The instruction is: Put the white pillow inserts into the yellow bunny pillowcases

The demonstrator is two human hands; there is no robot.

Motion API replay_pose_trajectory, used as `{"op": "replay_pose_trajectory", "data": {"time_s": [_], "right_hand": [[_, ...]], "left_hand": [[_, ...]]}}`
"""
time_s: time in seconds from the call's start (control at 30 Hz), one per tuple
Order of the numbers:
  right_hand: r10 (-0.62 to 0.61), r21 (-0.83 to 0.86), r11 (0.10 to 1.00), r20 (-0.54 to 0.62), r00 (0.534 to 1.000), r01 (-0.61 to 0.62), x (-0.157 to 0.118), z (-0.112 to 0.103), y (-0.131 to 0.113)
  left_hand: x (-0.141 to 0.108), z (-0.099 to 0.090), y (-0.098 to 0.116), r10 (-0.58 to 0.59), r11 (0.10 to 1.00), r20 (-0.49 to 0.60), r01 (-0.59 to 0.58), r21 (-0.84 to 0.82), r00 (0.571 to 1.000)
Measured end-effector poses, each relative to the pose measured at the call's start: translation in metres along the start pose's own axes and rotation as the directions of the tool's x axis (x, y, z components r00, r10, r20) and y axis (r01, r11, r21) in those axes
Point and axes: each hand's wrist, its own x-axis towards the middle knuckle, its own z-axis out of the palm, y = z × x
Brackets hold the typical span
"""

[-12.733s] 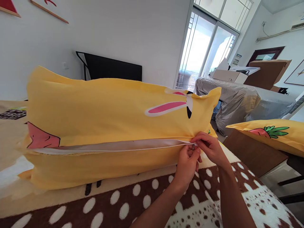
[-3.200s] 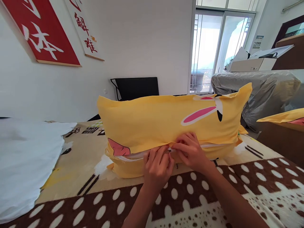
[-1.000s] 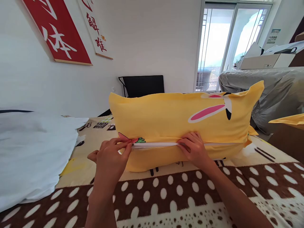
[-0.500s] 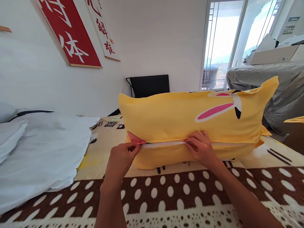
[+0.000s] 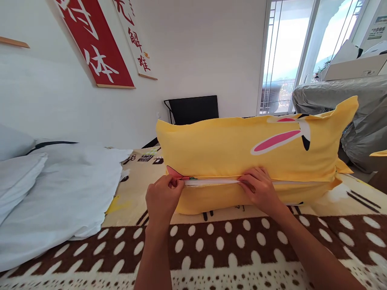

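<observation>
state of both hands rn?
Left hand: closed, pinching the left end of the zipper.
Right hand: fingers closed on the yellow pillowcase at the zipper.

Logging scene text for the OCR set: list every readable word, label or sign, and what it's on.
"解难": white hanging scroll; characters above cut off or too small.
"体": red hanging scroll; character above is partly cut off, maybe "附".
Carton: small label print, unreadable.
Wall notice: too small and blurred.
Blanket: dark block-like print, can't tell if it's text.
Yellow pillowcase: no text visible.
</observation>
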Motion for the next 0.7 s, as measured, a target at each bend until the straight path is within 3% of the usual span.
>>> {"op": "replay_pose_trajectory", "data": {"time_s": [0.1,0.33,0.5,0.7], "right_hand": [[-0.001,0.004,1.000,0.002,1.000,0.001,0.000,0.000,-0.001],[0.012,0.007,1.000,0.005,1.000,-0.012,0.000,0.000,0.000],[0.009,0.006,1.000,-0.003,1.000,-0.009,0.000,0.000,0.001],[0.010,0.008,1.000,-0.003,1.000,-0.010,-0.001,0.001,0.001]], "left_hand": [[0.001,0.004,-0.001,0.018,0.997,-0.057,-0.014,0.076,0.998],[0.002,0.006,-0.001,0.002,0.990,-0.036,0.003,0.139,0.999],[0.005,0.004,-0.006,-0.006,1.000,0.076,0.008,-0.021,0.997],[0.008,0.003,-0.018,0.067,0.993,0.154,-0.051,-0.105,0.986]]}}
